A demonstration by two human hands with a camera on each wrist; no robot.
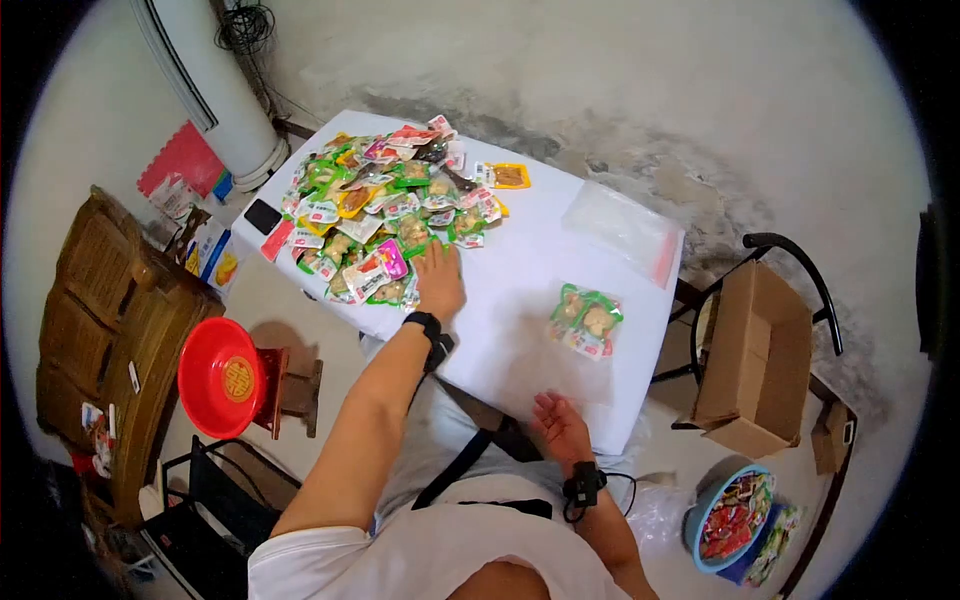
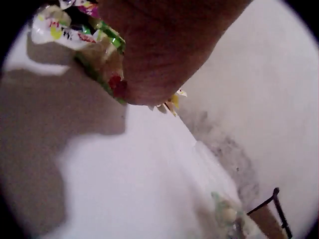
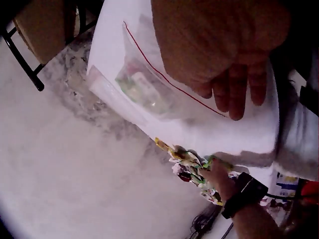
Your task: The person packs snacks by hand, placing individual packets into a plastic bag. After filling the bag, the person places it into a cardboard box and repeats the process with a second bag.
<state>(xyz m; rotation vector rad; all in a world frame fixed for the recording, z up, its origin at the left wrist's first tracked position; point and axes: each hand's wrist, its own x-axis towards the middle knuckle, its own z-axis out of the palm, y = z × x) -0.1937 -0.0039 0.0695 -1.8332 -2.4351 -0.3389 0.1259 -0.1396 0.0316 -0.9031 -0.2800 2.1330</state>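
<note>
My left hand [image 1: 438,282] touches the near edge of a heap of small food packets [image 1: 412,232], fingers stretched over a green-edged one. In the left wrist view, packets [image 2: 107,62] lie against that hand [image 2: 164,50], whose fingertips are hidden. A clear bag [image 1: 570,378] lies flat on the white table [image 1: 500,340], with green-edged packets [image 1: 598,320] inside its far end. Beside the bag's near end is my right hand [image 1: 562,428], palm up, fingers loosely bent and holding nothing. The right wrist view has its fingers [image 3: 238,92] over the bag's red-lined edge.
Flat clear bags [image 1: 620,232] lie at the table's far right, a phone [image 1: 262,217] at its left corner. Right of the table, a cardboard box [image 1: 755,365] sits on a chair, with a blue basin of packets [image 1: 700,525] below. A red basin [image 1: 215,378] stands at left.
</note>
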